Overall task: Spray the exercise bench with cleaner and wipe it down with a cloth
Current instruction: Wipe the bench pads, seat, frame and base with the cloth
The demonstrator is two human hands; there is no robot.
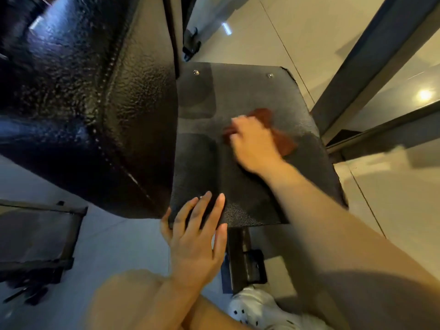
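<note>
I had the right hand (253, 141) pressed down on the reddish-brown cloth (284, 141), which lay on the far right part of the flat black seat pad (250, 186). Blur hid whether the fingers curled into the cloth or lay flat on it, so I could not tell. My left hand (194, 236) rested wide, fingers straight, on the pad's near edge, I judged to brace me against the wiping push. The pebbled pad showed darker, perhaps damp, patches near the padded backrest (83, 103), which rose glossy at the left. No spray bottle showed. Pale tiled floor (250, 32) surrounded the bench, with dark frame bars (371, 55) at the right.
</note>
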